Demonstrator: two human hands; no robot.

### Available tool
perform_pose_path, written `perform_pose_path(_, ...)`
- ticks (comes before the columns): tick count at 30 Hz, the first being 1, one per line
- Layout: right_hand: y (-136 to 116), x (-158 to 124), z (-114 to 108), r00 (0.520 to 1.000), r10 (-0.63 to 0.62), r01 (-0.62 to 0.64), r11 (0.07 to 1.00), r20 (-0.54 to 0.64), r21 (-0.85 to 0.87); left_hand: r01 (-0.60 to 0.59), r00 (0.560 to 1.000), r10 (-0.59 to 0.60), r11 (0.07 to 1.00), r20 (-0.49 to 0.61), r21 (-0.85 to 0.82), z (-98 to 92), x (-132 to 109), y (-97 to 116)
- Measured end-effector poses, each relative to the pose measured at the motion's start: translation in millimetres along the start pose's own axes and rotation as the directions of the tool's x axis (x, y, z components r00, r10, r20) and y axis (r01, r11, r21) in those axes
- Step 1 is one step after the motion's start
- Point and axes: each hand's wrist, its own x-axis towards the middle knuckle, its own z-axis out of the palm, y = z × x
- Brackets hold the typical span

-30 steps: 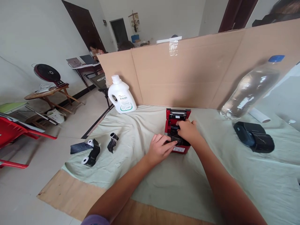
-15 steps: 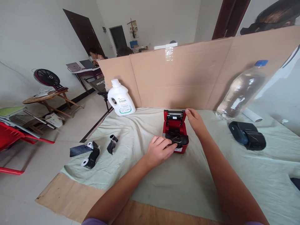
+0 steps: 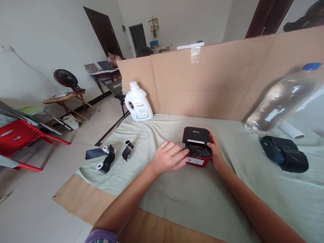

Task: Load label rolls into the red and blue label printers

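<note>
A red and black label printer [image 3: 196,135] stands on the pale green cloth in front of me, its black lid lowered. Dark, shiny material shows at its front, below the lid. Around the printer's right side wraps my right hand [image 3: 215,150], thumb on the top edge. My left hand [image 3: 172,157] hovers by the front left corner, slightly blurred. Its fingers are loosely bent and apart, and I see nothing in them; whether the fingertips touch the printer is unclear.
Left on the cloth lie rolls with black strips [image 3: 107,160] and a small black roll [image 3: 128,150]. Behind stand a white jug [image 3: 139,104] and a cardboard screen [image 3: 202,91]. To the right are a large clear bottle [image 3: 280,98], a white tube [image 3: 291,130] and a black device [image 3: 285,153].
The printer's raised lid has come down. My right hand moved from the lid's edge to the printer's side, and my left hand drew back from its front. The view shifted left.
</note>
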Motion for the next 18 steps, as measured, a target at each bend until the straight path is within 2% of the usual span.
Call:
perform_pose_path(2,5,0,2,0.999,0.029,-0.028,0.999,-0.018,0.036,0.227,0.973,-0.230,0.971,0.033,0.077,-17.4,-7,-23)
perform_pose_path(3,6,0,2,0.999,0.041,-0.040,0.998,-0.033,0.045,0.371,0.922,-0.382,0.918,0.062,0.139,-26.1,-12,-36)
perform_pose_path(4,7,-1,3,0.998,0.047,-0.044,0.998,-0.049,0.053,0.512,0.836,-0.540,0.831,0.095,0.218,-34.1,-20,-50)
perform_pose_path(5,8,-1,3,0.997,0.046,-0.042,0.997,-0.061,0.061,0.630,0.717,-0.687,0.710,0.116,0.313,-40.7,-29,-65)
perform_pose_path(6,8,-2,3,0.997,0.041,-0.036,0.997,-0.066,0.070,0.719,0.569,-0.815,0.559,0.114,0.413,-45.7,-40,-79)
perform_pose_path(8,9,-2,4,0.998,0.027,-0.021,0.996,-0.061,0.087,0.783,0.272,-0.956,0.284,0.107,0.553,-50.7,-62,-105)
perform_pose_path(9,9,-2,4,0.998,0.021,-0.016,0.995,-0.054,0.094,0.781,0.156,-0.978,0.206,0.135,0.590,-51.4,-73,-116)
perform_pose_path(10,9,-3,4,0.999,0.019,-0.014,0.995,-0.049,0.099,0.775,0.076,-0.981,0.169,0.176,0.609,-51.5,-82,-124)
perform_pose_path(11,9,-3,4,0.999,0.019,-0.014,0.995,-0.047,0.100,0.771,0.032,-0.977,0.158,0.210,0.617,-51.5,-91,-131)
perform_pose_path(12,8,-3,4,0.999,0.019,-0.014,0.995,-0.048,0.099,0.770,0.015,-0.972,0.161,0.236,0.617,-51.8,-99,-136)
perform_pose_path(15,7,-3,4,0.999,0.009,-0.005,0.997,-0.051,0.076,0.781,0.017,-0.977,0.146,0.213,0.608,-58.1,-117,-140)
perform_pose_path(17,6,-4,4,0.999,0.001,0.001,0.999,-0.042,0.053,0.802,-0.021,-0.986,0.081,0.163,0.592,-66.4,-126,-137)
perform_pose_path(18,5,-4,4,0.999,0.002,0.000,0.999,-0.034,0.041,0.843,-0.022,-0.988,0.065,0.155,0.534,-71.1,-129,-134)
